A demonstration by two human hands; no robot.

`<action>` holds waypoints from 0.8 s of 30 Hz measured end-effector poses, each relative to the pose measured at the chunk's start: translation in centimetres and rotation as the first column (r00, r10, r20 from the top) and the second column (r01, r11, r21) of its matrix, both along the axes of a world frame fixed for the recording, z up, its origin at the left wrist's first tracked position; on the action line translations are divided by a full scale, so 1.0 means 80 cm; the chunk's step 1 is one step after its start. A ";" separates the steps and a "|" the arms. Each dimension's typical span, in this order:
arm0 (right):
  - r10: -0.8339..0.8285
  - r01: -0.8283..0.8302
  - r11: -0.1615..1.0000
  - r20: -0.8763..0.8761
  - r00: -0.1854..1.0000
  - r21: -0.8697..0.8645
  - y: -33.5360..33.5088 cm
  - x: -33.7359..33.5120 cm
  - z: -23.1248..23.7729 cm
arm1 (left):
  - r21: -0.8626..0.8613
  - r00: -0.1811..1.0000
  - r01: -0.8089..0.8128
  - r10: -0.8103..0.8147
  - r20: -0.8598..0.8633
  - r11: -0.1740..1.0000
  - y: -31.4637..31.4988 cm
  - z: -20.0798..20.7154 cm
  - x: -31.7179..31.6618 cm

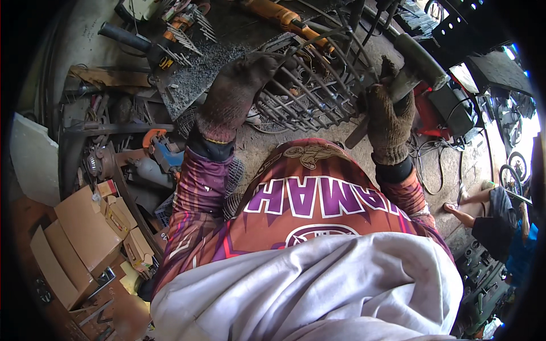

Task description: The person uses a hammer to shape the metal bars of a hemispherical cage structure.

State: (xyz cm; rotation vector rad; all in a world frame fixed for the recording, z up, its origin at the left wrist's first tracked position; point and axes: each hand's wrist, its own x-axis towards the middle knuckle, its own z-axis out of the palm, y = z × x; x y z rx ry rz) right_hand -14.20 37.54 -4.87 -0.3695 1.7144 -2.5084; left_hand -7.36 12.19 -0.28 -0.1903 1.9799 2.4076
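Both of my hands wear dirty knitted work gloves. A grate of welded metal rods [310, 94] lies tilted in front of me. My left hand [230, 94] is closed on the grate's left edge, its fingertips partly hidden behind the rods. To the right of the grate, my right hand [391, 122] is wrapped around the handle of a hammer with a thick cylindrical grey head [421, 61]. The head points up and away to the right, while the handle's flat end sticks out below my fist, close to the grate's right side.
An orange power tool [281, 16] lies beyond the grate, and an orange-black grinder [170, 40] is at the far left. Cardboard boxes [85, 233] stand at lower left. Cables trail by a red-black machine [435, 111]. Another person's leg [475, 204] shows at right.
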 end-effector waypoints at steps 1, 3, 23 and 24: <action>0.011 -0.010 1.000 -0.020 1.000 0.021 0.002 0.001 -0.007 | -0.006 0.999 0.027 -0.027 0.023 1.000 -0.002 -0.002 -0.002; 0.008 -0.007 0.998 -0.025 1.000 0.060 0.004 0.002 -0.010 | -0.005 0.999 0.011 -0.011 0.051 1.000 -0.008 -0.009 -0.003; -0.107 0.107 0.994 0.036 0.994 0.011 -0.004 0.000 -0.042 | -0.339 0.963 -0.264 0.266 -0.041 0.903 0.035 -0.010 0.007; -0.113 0.113 0.994 0.040 0.993 0.010 -0.005 0.001 -0.042 | -0.373 0.961 -0.268 0.271 -0.044 0.888 0.035 -0.012 0.006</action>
